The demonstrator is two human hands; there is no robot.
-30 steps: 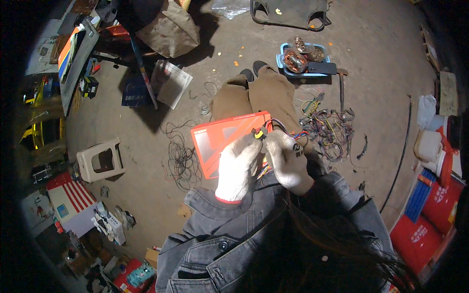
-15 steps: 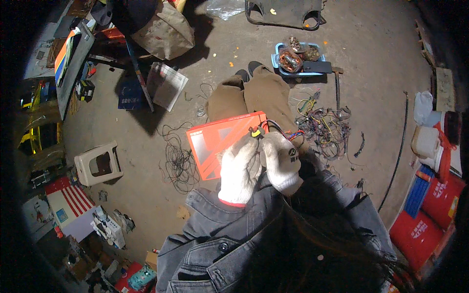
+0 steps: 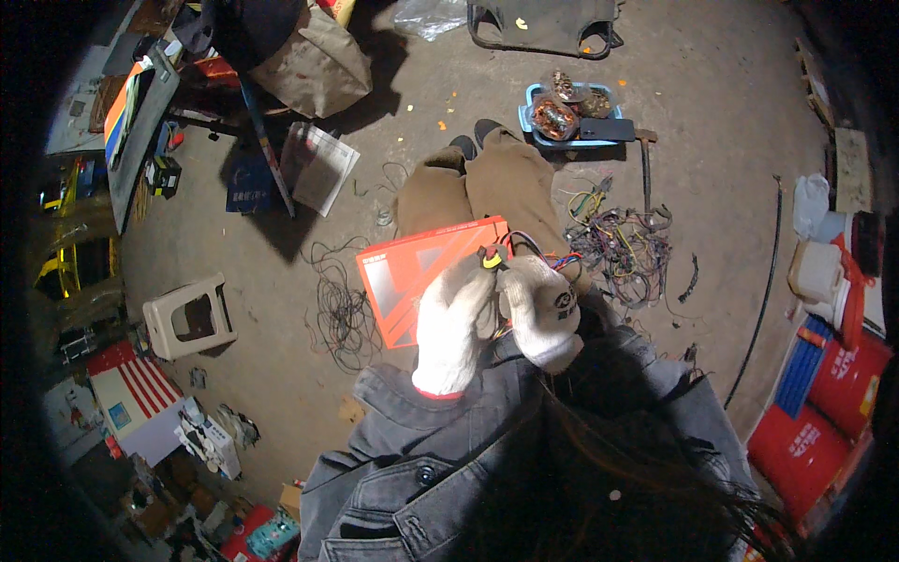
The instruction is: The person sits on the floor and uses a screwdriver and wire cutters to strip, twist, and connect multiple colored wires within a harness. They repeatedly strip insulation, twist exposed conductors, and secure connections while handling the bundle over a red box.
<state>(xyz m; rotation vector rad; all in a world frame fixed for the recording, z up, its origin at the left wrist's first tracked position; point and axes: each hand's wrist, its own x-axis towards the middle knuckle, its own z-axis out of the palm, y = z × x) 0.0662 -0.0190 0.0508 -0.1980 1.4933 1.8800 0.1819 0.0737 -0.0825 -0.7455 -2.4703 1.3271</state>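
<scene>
Both my hands wear white knit gloves and meet over my lap. My left hand point(image 3: 451, 323) pinches a small black-and-yellow connector point(image 3: 492, 258), partly hidden by the fingertips. Right beside it, my right hand point(image 3: 543, 314) is closed on the thin wires by the connector; its grip is partly covered by the glove. Red, blue and dark wires point(image 3: 566, 261) loop out past that hand. Under the hands, a flat orange box point(image 3: 398, 281) with pale printed shapes lies tilted across my thighs.
A tangle of coloured wires point(image 3: 623, 244) lies right of my legs, thin black wire point(image 3: 342, 304) to the left. Ahead, a blue basket point(image 3: 526, 120) holds filled bags, with a hammer point(image 3: 646, 173) beside it. A beige stool point(image 3: 192, 316) lies left, red containers point(image 3: 801, 450) right.
My left hand has shifted slightly left and tilted a little. The connector stays between my hands, and its yellow part has turned slightly.
</scene>
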